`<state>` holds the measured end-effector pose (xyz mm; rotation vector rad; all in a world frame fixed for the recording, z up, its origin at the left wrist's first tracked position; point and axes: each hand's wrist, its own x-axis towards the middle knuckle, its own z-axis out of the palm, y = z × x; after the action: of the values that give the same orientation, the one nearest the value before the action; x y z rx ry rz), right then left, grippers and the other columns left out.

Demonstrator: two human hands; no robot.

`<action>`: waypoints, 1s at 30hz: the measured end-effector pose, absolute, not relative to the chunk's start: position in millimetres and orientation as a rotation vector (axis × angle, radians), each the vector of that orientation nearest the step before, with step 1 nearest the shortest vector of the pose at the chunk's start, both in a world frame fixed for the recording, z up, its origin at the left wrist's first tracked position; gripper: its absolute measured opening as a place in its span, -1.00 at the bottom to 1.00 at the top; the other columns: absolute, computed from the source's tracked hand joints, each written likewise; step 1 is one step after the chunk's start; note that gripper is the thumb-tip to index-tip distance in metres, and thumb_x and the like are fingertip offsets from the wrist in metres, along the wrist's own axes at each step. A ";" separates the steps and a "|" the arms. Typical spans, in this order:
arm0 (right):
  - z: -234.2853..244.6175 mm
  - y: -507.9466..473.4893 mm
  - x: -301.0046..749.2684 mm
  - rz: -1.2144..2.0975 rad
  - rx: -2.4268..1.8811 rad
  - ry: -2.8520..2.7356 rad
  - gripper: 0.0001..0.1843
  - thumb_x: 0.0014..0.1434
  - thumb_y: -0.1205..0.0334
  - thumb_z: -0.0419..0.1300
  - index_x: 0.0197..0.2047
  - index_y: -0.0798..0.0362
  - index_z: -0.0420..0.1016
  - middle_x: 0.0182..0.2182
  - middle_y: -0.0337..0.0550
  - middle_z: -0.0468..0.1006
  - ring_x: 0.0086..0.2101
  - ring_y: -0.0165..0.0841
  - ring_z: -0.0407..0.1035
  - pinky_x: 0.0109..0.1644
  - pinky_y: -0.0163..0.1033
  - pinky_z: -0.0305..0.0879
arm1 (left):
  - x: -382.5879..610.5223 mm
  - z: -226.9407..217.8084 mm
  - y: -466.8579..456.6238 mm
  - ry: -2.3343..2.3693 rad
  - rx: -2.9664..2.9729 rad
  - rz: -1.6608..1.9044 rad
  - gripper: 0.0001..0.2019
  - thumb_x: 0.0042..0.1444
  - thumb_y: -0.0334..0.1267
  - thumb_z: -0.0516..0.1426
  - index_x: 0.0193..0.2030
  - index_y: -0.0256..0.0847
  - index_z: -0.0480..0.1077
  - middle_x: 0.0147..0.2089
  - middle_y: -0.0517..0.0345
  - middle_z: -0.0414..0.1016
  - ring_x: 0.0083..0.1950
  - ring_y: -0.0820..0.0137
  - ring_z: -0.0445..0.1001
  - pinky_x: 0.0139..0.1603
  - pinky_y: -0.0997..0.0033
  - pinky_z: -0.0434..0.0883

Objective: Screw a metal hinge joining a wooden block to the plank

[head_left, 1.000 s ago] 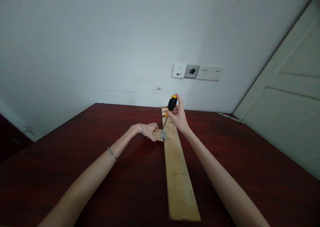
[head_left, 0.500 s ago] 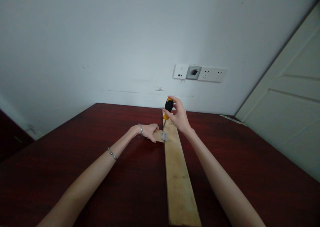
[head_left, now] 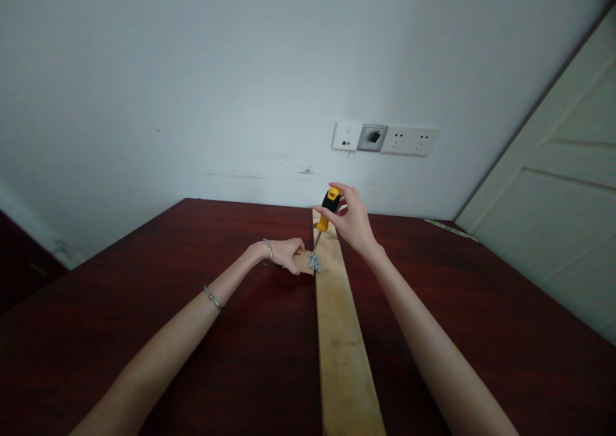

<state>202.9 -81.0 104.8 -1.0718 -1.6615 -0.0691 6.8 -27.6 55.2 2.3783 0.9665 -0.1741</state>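
A long pale wooden plank [head_left: 342,333] lies lengthwise on the dark red table [head_left: 192,308]. A small metal hinge [head_left: 314,262] joins it to a short wooden block [head_left: 304,261] on its left. My left hand [head_left: 285,253] is closed over that block, pressing it down. My right hand [head_left: 353,221] grips the black-and-yellow handle of a screwdriver [head_left: 326,213], fingers wrapped round its top. The screwdriver stands nearly upright with its tip down on the hinge.
A white wall stands just behind the table with a row of sockets [head_left: 385,139]. A white door [head_left: 553,199] is at the right. A thin strip [head_left: 450,228] lies at the table's far right edge.
My right hand has shifted its fingers round the screwdriver handle, which has tilted slightly between frames, its tip staying on the hinge. My left hand has stayed on the block.
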 end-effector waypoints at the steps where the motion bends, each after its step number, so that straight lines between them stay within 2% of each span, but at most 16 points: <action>1: 105.1 -80.7 203.0 -0.069 -1.064 -1.662 -0.47 0.07 0.12 0.26 0.12 -0.05 0.31 -0.09 -0.05 0.39 -0.32 -0.31 0.32 -0.26 -0.14 0.41 | 6.9 55.0 -27.8 0.964 2.371 -0.167 -0.31 -0.31 -0.07 0.25 -0.01 -0.28 0.16 -0.05 -0.01 0.38 -0.11 0.20 0.44 -0.24 0.39 0.37; 4: 106.7 -81.8 202.1 -0.016 -1.032 -1.671 -0.43 0.07 0.20 0.21 0.17 -0.03 0.25 -0.02 -0.01 0.40 -0.28 -0.29 0.35 -0.26 -0.15 0.41 | 7.1 53.8 -27.7 0.951 2.342 -0.157 -0.32 -0.31 -0.08 0.24 -0.01 -0.28 0.15 -0.07 0.00 0.39 -0.11 0.20 0.45 -0.25 0.39 0.37; 7: 108.6 -85.2 200.2 0.039 -1.021 -1.670 -0.43 0.07 0.30 0.13 0.19 -0.02 0.24 0.00 -0.01 0.41 -0.18 -0.25 0.37 -0.16 -0.10 0.42 | 6.7 51.9 -27.1 0.934 2.317 -0.144 -0.33 -0.30 -0.10 0.24 -0.02 -0.28 0.14 -0.10 0.01 0.39 -0.12 0.21 0.45 -0.25 0.39 0.38; 11: 110.8 -89.2 198.4 -0.006 -1.012 -1.675 -0.47 0.07 0.21 0.21 0.14 -0.09 0.31 -0.04 -0.04 0.36 -0.09 -0.21 0.33 -0.12 -0.08 0.44 | 5.8 51.4 -26.1 0.934 2.339 -0.129 -0.33 -0.30 -0.10 0.26 -0.02 -0.28 0.14 -0.07 0.00 0.39 -0.10 0.20 0.43 -0.22 0.39 0.37; 15: 110.7 -88.6 198.4 -0.026 -1.031 -1.664 -0.49 0.05 0.15 0.27 0.10 -0.10 0.36 -0.11 -0.06 0.35 -0.18 -0.25 0.34 -0.11 -0.07 0.45 | 5.5 52.2 -25.3 0.935 2.392 -0.135 -0.32 -0.29 -0.07 0.26 0.00 -0.30 0.16 -0.04 -0.03 0.37 -0.07 0.19 0.41 -0.19 0.39 0.36; 19: 108.7 -86.5 197.5 0.091 -0.994 -1.641 -0.41 0.07 0.24 0.19 0.20 -0.11 0.24 0.02 -0.03 0.37 -0.15 -0.23 0.36 -0.16 -0.07 0.46 | 5.7 51.0 -23.7 0.946 2.408 -0.146 -0.29 -0.28 -0.06 0.26 0.03 -0.29 0.16 -0.02 -0.01 0.37 -0.04 0.18 0.40 -0.13 0.36 0.36; 22: 109.2 -87.8 196.3 0.097 -0.985 -1.652 -0.43 0.08 0.25 0.17 0.19 -0.11 0.27 0.03 -0.04 0.38 -0.10 -0.22 0.35 -0.13 -0.07 0.46 | 5.5 50.1 -22.4 0.943 2.420 -0.158 -0.28 -0.27 -0.02 0.26 0.04 -0.28 0.17 -0.02 -0.01 0.37 0.00 0.16 0.39 -0.08 0.33 0.36; 26: 111.8 -90.5 196.6 0.018 -1.047 -1.681 -0.45 0.06 0.14 0.27 0.15 -0.13 0.35 -0.08 -0.06 0.34 -0.24 -0.30 0.34 -0.20 -0.12 0.47 | 5.4 50.0 -21.4 0.948 2.444 -0.175 -0.26 -0.27 -0.01 0.26 0.06 -0.30 0.17 0.05 -0.08 0.32 0.02 0.15 0.38 -0.07 0.33 0.36; 28: 112.2 -90.2 197.3 0.023 -1.051 -1.687 -0.45 0.07 0.16 0.26 0.15 -0.13 0.34 -0.10 -0.07 0.34 -0.29 -0.32 0.33 -0.22 -0.12 0.47 | 5.8 49.8 -21.1 0.943 2.457 -0.177 -0.24 -0.27 -0.01 0.26 0.08 -0.32 0.16 0.07 -0.12 0.29 0.03 0.15 0.37 -0.07 0.33 0.36; 30: 111.5 -88.8 197.7 0.062 -1.013 -1.699 -0.42 0.09 0.22 0.22 0.20 -0.14 0.27 -0.04 -0.05 0.36 -0.25 -0.30 0.35 -0.20 -0.10 0.47 | 6.4 49.6 -20.8 0.944 2.464 -0.179 -0.24 -0.27 -0.03 0.26 0.08 -0.33 0.16 0.08 -0.14 0.28 0.04 0.14 0.36 -0.06 0.33 0.36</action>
<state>197.7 -88.8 111.5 -1.0127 -1.6988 0.0623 6.4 -20.8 49.6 2.4644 0.9436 -0.1788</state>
